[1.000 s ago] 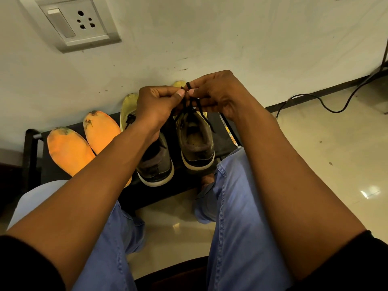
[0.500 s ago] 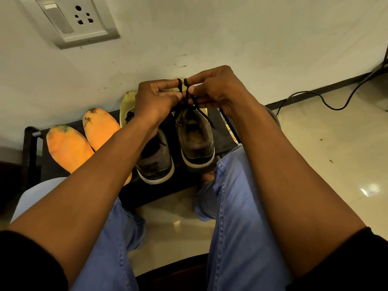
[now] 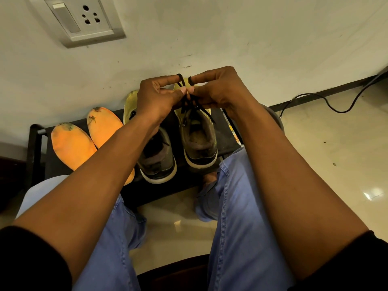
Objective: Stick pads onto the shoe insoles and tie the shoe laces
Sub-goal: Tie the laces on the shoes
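I'm pinching the black lace point(image 3: 190, 101) with both hands, raised above the right shoe point(image 3: 198, 139). My left hand point(image 3: 156, 97) is holding one loop between thumb and forefinger, fingers curled tight; my right hand point(image 3: 218, 91) is pinching the other loop the same way, fingertips of the two hands nearly touching. Both loops are sticking up just past my fingertips, and the lace strands are running down from my grip into that shoe's eyelets. The left shoe point(image 3: 157, 158) is sitting just beside it, partly under my left wrist, whether it is laced I cannot tell. Both shoes are standing on a black rack point(image 3: 37, 139) below my hands. Two orange insoles point(image 3: 84, 141) are lying on the rack to the left of my left forearm, well apart from my grip, touching each other along one edge.
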A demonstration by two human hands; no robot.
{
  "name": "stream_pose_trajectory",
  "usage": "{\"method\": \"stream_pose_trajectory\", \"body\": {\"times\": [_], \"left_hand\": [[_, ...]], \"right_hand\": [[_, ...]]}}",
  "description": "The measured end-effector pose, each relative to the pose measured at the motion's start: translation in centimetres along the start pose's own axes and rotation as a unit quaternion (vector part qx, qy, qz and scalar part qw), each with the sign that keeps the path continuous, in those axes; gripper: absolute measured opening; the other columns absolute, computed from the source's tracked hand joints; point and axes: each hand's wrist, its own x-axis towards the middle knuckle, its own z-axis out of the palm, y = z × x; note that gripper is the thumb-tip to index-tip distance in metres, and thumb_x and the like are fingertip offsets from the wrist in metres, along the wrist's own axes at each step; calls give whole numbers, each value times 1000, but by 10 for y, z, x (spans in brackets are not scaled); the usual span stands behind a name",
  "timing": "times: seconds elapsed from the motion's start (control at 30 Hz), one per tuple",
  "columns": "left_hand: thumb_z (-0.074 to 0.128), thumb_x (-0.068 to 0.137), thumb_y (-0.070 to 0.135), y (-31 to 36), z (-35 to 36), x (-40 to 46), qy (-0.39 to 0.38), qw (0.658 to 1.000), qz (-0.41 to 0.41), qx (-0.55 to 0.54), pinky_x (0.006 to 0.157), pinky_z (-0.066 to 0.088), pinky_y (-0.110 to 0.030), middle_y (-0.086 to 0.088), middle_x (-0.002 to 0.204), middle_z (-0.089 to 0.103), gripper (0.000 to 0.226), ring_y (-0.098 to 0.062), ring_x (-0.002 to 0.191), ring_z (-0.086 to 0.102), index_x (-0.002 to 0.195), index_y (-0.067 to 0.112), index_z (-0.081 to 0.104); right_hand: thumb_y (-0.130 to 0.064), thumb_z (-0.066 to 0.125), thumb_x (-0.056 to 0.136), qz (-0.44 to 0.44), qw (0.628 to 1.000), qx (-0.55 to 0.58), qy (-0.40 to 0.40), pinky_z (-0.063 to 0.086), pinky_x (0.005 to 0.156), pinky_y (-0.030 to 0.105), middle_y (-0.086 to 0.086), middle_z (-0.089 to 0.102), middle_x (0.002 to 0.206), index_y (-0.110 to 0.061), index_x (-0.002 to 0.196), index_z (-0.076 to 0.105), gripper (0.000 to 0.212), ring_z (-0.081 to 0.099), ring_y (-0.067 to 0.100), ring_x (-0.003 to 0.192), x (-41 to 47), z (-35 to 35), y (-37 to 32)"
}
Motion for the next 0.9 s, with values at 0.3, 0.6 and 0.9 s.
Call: {"method": "stream_pose_trajectory", "body": {"times": [0.3,0.6,0.9], "left_hand": [[82,84,10,4,-5,-1,-21,998,32,48,96,58,-32,4,84,79,55,-6,88,75,136,18,65],[81,85,14,7,-9,-1,-39,986,106,124,98,49,-18,7,85,78,55,2,88,73,137,22,65],[81,86,18,8,-9,-4,-30,982,128,136,104,49,-26,8,82,77,54,3,87,72,137,21,64]], "right_hand": [[3,82,77,-43,998,-52,5,62,65,27,16,75,95,-18,115,76,44,77,24,74,6,0,5],[-3,83,79,-83,994,-69,11,64,73,40,13,75,93,-15,121,73,45,77,27,73,11,0,9],[-3,84,78,-86,993,-75,6,64,70,37,16,72,109,-16,124,71,50,77,25,73,11,0,8]]}}
